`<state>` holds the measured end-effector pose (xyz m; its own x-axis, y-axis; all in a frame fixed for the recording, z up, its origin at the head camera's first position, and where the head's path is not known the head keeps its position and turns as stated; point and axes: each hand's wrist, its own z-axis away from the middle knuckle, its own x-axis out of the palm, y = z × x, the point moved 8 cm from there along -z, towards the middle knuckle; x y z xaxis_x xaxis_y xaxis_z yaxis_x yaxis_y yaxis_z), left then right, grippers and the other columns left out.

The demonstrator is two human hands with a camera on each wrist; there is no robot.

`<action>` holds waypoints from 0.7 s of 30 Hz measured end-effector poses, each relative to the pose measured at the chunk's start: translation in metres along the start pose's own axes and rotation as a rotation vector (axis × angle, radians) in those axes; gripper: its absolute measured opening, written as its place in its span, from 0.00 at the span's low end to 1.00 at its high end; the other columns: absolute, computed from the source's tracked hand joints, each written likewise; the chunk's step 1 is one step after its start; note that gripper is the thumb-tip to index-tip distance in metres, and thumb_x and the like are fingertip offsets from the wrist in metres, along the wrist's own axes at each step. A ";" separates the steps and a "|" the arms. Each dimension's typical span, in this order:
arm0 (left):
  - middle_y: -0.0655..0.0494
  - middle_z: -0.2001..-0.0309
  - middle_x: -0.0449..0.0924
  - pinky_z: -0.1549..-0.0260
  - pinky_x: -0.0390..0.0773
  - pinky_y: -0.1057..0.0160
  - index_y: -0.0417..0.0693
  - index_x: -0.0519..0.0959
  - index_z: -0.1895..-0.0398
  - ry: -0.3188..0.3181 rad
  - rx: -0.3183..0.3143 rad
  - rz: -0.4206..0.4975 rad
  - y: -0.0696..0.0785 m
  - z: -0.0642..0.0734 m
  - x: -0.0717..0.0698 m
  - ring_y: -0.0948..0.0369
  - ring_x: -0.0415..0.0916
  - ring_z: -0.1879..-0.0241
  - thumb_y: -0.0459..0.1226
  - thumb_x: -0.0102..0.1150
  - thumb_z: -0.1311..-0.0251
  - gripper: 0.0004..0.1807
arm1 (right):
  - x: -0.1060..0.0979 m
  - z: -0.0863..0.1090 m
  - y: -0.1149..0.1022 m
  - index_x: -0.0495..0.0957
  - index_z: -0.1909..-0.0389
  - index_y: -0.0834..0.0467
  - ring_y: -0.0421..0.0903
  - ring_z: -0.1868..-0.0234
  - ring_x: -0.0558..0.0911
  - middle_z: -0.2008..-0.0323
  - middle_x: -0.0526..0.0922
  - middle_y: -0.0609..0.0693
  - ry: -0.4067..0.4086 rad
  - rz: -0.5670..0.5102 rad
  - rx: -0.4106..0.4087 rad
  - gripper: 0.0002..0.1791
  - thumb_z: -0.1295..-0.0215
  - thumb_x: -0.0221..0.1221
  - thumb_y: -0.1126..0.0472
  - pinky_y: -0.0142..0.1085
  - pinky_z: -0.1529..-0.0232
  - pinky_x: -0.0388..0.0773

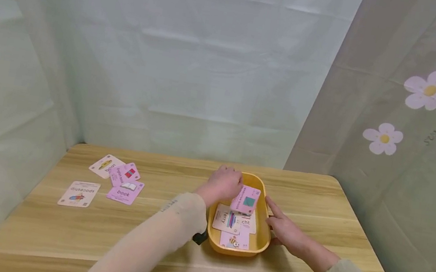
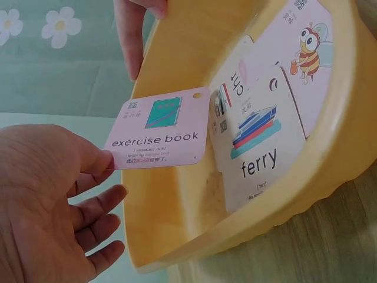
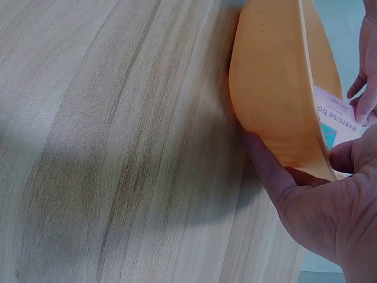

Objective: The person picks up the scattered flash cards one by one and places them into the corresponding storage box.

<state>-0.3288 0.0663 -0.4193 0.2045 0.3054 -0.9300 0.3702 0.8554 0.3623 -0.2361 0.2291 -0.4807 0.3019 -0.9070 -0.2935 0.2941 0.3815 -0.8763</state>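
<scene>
My left hand [image 1: 222,186] reaches over the far left rim of a yellow plastic basin [image 1: 234,251] and pinches a pink "exercise book" word card [image 2: 159,130] by its edge between thumb and fingers. The card hangs tilted inside the basin. Beneath lie a white "ferry" card [image 2: 259,138], a pink card with a bee [image 2: 309,59], and a partly covered card ending in "cht" [image 1: 246,222]. At the basin's right side, my right hand [image 1: 290,233] grips the wall, thumb at the rim and a finger [image 3: 268,165] along the outside.
On the wooden table's left side, a "boat" card [image 1: 104,164], an "English book" card [image 1: 117,175] and a "book" card [image 1: 123,193] overlap. A "spaceship" card [image 1: 79,194] lies apart, nearer me. A hanging cloth [image 1: 195,66] encloses the table's back and sides.
</scene>
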 end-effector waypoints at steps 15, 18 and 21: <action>0.55 0.57 0.75 0.47 0.64 0.51 0.53 0.83 0.54 0.078 -0.084 -0.070 -0.005 -0.005 0.003 0.53 0.64 0.51 0.47 0.55 0.26 0.11 | -0.001 0.000 -0.001 0.42 0.16 0.47 0.66 0.33 0.69 0.20 0.41 0.66 0.029 -0.013 0.001 0.40 0.26 0.43 0.66 0.61 0.49 0.80; 0.55 0.55 0.75 0.47 0.63 0.50 0.55 0.83 0.54 0.091 -0.098 -0.112 -0.006 -0.005 0.003 0.52 0.63 0.49 0.49 0.57 0.27 0.11 | -0.001 0.000 0.000 0.42 0.16 0.47 0.65 0.34 0.70 0.20 0.41 0.67 0.030 -0.015 -0.005 0.40 0.26 0.43 0.66 0.60 0.50 0.80; 0.55 0.54 0.74 0.46 0.62 0.50 0.57 0.83 0.56 0.095 -0.103 -0.133 -0.006 -0.003 0.003 0.52 0.63 0.48 0.50 0.58 0.28 0.10 | 0.000 0.000 0.001 0.42 0.16 0.47 0.65 0.35 0.71 0.20 0.41 0.67 0.034 -0.017 -0.006 0.40 0.25 0.43 0.66 0.60 0.51 0.81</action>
<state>-0.3330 0.0631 -0.4242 0.0717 0.2202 -0.9728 0.2929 0.9277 0.2316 -0.2354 0.2297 -0.4817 0.2659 -0.9189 -0.2915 0.2936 0.3652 -0.8834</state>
